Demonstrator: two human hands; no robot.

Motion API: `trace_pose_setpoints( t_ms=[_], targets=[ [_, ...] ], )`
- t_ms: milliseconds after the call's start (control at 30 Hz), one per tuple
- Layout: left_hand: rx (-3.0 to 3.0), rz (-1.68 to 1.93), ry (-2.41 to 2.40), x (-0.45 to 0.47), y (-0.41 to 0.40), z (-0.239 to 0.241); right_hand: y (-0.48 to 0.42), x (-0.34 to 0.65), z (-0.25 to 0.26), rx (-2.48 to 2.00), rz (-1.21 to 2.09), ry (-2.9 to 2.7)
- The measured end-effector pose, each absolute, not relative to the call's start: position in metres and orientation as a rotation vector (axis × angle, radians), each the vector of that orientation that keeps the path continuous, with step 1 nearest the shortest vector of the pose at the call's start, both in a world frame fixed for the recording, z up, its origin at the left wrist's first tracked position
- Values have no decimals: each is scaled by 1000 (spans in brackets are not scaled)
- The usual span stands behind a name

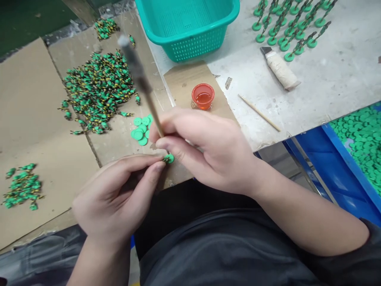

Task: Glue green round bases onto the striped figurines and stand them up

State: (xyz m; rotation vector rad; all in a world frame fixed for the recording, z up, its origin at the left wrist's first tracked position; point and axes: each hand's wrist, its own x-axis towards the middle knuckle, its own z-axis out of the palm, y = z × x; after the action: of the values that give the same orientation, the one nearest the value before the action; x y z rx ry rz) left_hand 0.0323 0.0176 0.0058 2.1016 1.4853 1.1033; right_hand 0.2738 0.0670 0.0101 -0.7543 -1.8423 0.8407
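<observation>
My left hand point(114, 194) is closed in a pinch near the table's front edge. Between its thumb and forefinger is a small green figurine, mostly hidden, with a round green disc point(170, 158) at its end. My right hand point(212, 149) grips a thin wooden stick point(155, 115), whose thick grey upper end points up and is blurred. The lower tip of the stick comes down at the disc; whether they touch I cannot tell. Just beyond my fingers lie several loose green discs point(139, 133). A small red cup point(203, 97) with liquid stands behind my right hand.
A large pile of small figurines point(98, 91) covers cardboard at left, with a smaller pile point(24, 186) nearer. Behind stands a teal basket point(193, 45). At right are a wrapped blade tool point(281, 69), a wooden stick point(258, 113), standing figurines point(285, 29) and a blue bin point(345, 145) of discs.
</observation>
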Motion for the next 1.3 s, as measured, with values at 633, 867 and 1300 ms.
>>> trace_pose_setpoints(
  t_ms=[633, 867, 1300],
  targets=[
    [2059, 1132, 1512, 37, 17, 8, 62, 278, 7, -772, 866, -1935],
    [2082, 1136, 1485, 34, 18, 6, 62, 278, 8, -791, 944, -1951],
    [2142, 1124, 1458, 27, 17, 2, 62, 275, 5, -833, 870, -2058]
  ],
)
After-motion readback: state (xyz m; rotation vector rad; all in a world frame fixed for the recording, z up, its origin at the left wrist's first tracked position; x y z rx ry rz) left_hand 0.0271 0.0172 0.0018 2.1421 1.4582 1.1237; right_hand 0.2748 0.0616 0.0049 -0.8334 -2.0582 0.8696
